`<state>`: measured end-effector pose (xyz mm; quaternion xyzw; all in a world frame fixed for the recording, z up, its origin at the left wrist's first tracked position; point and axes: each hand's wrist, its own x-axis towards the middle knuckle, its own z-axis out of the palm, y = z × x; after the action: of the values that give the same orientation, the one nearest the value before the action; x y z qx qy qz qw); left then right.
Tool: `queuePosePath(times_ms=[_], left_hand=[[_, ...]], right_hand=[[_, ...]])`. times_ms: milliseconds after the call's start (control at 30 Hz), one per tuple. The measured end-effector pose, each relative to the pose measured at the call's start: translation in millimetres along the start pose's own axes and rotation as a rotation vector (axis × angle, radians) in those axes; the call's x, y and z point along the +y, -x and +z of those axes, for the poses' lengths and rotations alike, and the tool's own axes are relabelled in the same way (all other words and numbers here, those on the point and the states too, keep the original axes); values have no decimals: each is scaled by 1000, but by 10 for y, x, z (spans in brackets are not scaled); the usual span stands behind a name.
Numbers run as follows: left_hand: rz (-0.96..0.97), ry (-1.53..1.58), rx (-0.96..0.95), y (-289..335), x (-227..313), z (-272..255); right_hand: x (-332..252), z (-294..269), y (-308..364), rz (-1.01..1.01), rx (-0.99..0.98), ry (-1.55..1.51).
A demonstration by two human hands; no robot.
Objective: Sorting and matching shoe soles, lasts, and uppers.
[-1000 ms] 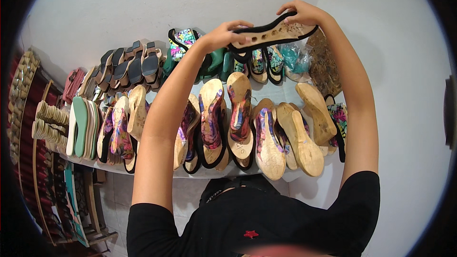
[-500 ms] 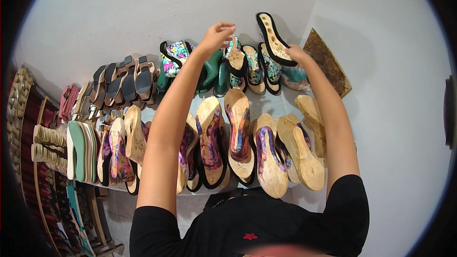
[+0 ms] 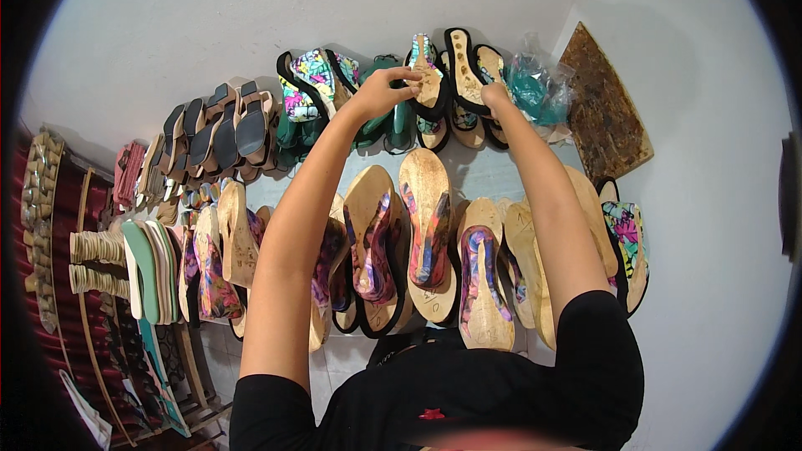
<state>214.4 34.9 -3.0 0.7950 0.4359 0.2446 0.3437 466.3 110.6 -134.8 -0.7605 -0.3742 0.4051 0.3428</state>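
Note:
My right hand (image 3: 494, 98) grips the lower end of a black-edged wedge sandal sole (image 3: 461, 63), which has a row of round holes in its pale underside. It stands among the sandals of the far row. My left hand (image 3: 386, 93) is open, its fingers stretched over the left edge of a neighbouring black-edged sandal (image 3: 431, 88) with a patterned heel. Whether those fingers touch it, I cannot tell. Beside the right hand, another patterned sandal (image 3: 489, 63) is partly hidden.
Nearer me, a row of wooden-soled wedge sandals (image 3: 430, 200) lines the table (image 3: 522, 169). Dark block-heeled sandals (image 3: 251, 135) and patterned wedges (image 3: 311, 83) stand back left. A clear plastic bag (image 3: 539, 88) and brown board (image 3: 603, 108) lean back right. Green and white insoles (image 3: 146, 271) stand left.
My right hand has lowered the holed sole into the far row of sandals, shifting left. My left hand has come down slightly, toward the neighbouring sandal. The view has shifted a little.

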Motion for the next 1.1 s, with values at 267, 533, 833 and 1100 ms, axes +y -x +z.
queuePosePath(times_ms=[267,533,833,1100], left_hand=[[3,4,-38,-81,-164,78],[-41,116,-36,-41,-68,41],[-16,66,-32,44,-167,40],[-106,152,-30,155,-268,9]], right_hand=[[15,-227,-142,-32,33,-25],[-135,-278,-114,0,-94,-110],[-79,155,-26,-110,12,31],[11,157,-140,-35,50,118]])
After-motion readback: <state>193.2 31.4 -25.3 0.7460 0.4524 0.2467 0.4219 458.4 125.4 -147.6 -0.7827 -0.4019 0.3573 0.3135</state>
